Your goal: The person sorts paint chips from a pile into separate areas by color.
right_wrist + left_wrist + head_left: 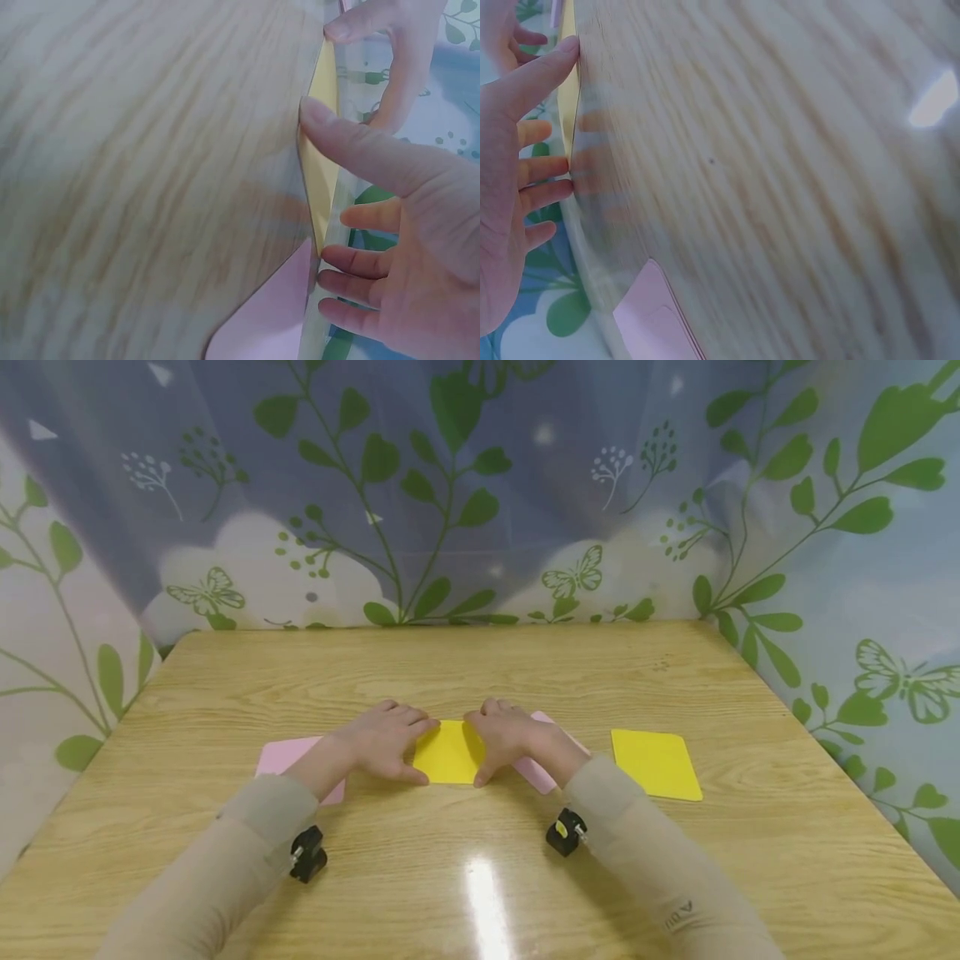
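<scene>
A yellow square card (450,753) lies on the wooden table between both hands. My left hand (386,739) touches its left side, thumb near the front corner and fingers toward the back. At the opposite side, my right hand (506,739) rests its thumb and fingers along the edge. Both hands have fairly straight fingers, and the left thumb (551,64) and right thumb (330,124) meet the card's edge in the wrist views. A pink card (288,754), with layered edges in the left wrist view, lies partly under the left forearm. Another pink card (534,774) is partly hidden beneath the right wrist.
A second yellow card (656,764) lies farther right on the table (450,668). Small black devices (307,853) are strapped at both wrists. A patterned curtain (480,552) with leaves and butterflies hangs behind the table and along its sides.
</scene>
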`<act>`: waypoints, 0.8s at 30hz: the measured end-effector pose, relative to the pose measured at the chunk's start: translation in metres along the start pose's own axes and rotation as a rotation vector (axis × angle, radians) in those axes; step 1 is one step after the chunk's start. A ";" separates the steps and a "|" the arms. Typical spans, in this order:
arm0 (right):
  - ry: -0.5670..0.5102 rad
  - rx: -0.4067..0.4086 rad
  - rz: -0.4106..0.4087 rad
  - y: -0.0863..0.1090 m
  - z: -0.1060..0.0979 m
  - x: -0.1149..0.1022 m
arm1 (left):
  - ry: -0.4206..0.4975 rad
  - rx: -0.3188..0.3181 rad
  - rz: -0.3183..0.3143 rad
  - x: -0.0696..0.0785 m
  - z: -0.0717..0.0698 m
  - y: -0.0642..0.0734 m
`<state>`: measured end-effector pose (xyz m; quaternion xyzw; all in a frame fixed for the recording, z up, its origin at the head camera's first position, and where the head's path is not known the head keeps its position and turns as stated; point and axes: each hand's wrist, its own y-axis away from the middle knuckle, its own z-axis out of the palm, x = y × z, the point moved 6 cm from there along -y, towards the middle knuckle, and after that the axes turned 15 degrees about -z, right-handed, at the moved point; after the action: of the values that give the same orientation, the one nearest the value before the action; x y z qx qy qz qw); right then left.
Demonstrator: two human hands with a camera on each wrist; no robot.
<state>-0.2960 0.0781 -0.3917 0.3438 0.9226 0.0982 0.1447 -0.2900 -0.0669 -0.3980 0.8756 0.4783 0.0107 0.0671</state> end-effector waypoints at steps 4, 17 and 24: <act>0.002 -0.009 0.003 -0.002 -0.002 -0.003 | 0.014 0.001 -0.002 0.001 -0.003 0.002; 0.063 -0.076 0.049 -0.006 -0.003 0.000 | 0.006 0.014 0.013 0.002 -0.003 0.001; 0.047 -0.072 0.057 -0.008 -0.002 0.001 | -0.002 0.017 0.010 0.000 0.001 -0.001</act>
<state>-0.3019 0.0726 -0.3927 0.3622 0.9114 0.1437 0.1323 -0.2914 -0.0667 -0.3991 0.8784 0.4741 0.0062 0.0603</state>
